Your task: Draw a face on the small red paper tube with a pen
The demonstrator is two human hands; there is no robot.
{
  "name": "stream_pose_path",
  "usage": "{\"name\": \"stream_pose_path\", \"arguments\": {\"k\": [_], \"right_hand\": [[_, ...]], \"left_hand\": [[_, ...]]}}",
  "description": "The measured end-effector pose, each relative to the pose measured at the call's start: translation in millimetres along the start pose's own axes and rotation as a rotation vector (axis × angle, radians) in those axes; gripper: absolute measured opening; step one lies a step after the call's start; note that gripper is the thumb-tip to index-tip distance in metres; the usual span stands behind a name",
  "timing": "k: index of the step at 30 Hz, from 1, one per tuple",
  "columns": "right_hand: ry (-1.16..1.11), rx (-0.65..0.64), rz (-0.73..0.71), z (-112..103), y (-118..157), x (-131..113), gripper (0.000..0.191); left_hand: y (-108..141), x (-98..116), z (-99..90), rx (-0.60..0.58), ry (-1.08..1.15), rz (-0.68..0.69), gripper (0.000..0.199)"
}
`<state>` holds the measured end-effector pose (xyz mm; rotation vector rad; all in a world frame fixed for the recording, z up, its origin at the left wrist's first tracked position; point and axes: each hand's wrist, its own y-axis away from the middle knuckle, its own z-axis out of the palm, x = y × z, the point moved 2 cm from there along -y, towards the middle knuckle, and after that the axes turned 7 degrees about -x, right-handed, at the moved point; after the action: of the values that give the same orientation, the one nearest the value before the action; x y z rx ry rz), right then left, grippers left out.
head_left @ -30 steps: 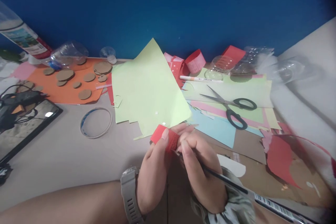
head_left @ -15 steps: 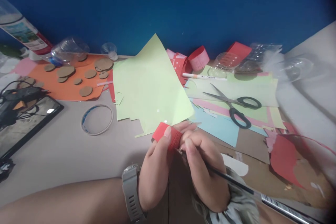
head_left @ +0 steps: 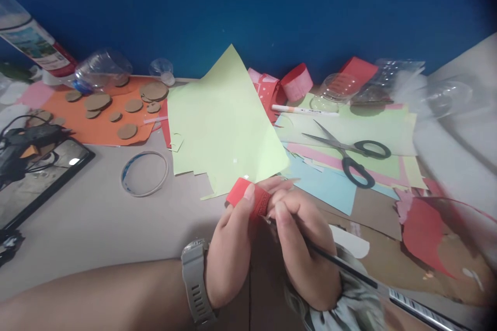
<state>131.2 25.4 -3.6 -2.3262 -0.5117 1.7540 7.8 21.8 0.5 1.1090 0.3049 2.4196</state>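
Observation:
Near the table's front edge, my left hand [head_left: 229,253], with a grey watch on its wrist, pinches a small red paper piece [head_left: 239,191] between thumb and fingers. Its right end looks ridged, with rows of fine marks. My right hand [head_left: 306,248] is closed round a slim black-and-silver pen [head_left: 341,264], which slants down to the right past the wrist. The pen's metal tip is at the lower right edge of the red paper; whether it touches is too small to tell. Some fingers of both hands overlap behind the paper. A light green sheet [head_left: 221,124] lies just beyond.
Black-handled scissors [head_left: 345,150] and a marker [head_left: 303,110] lie on coloured paper at right. A tape ring [head_left: 123,178], a phone-like device [head_left: 42,181] and cardboard discs [head_left: 127,131] on orange paper are left. Plastic bottles [head_left: 103,70] stand or lie before the blue wall [head_left: 248,5].
The view has shifted slightly, moving the table things a little. Both hands keep their hold on the red paper and pen, with almost no movement.

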Motion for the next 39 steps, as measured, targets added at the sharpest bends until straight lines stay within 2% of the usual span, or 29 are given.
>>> {"name": "stream_pose_path", "arguments": {"k": [5, 11, 17, 22, 27, 31, 36, 39], "right_hand": [[0.002, -0.056, -0.007, -0.5, 1.8, -0.6, 0.034], [-0.022, -0.02, 0.064, -1.4, 1.4, -2.0, 0.036], [-0.064, -0.062, 0.045, -0.5, 1.7, -0.2, 0.037], [-0.073, -0.032, 0.05, -2.4, 2.4, 0.1, 0.035], [-0.092, -0.099, 0.061, -1.8, 2.1, -0.8, 0.034], [-0.088, -0.036, 0.023, -1.9, 1.9, -1.2, 0.031], [-0.043, -0.107, 0.034, -2.4, 0.2, -3.1, 0.034], [-0.053, -0.058, 0.015, -3.6, 0.2, -2.9, 0.034]], "left_hand": [[2.6, -0.5, -1.4, -0.003, -0.03, -0.015, 0.041], [2.2, 1.0, 1.4, -0.003, -0.018, -0.016, 0.043], [1.4, 2.8, 1.3, -0.011, -0.043, -0.007, 0.042], [1.6, 2.9, 0.8, -0.025, -0.025, -0.014, 0.042], [2.6, 1.2, 0.3, 0.015, -0.061, -0.029, 0.044], [2.7, 2.9, 2.3, -0.024, -0.038, -0.014, 0.044], [2.9, 2.8, 3.0, 0.02, -0.056, -0.031, 0.045], [1.5, 1.8, 2.9, 0.011, -0.034, -0.012, 0.042]]}}
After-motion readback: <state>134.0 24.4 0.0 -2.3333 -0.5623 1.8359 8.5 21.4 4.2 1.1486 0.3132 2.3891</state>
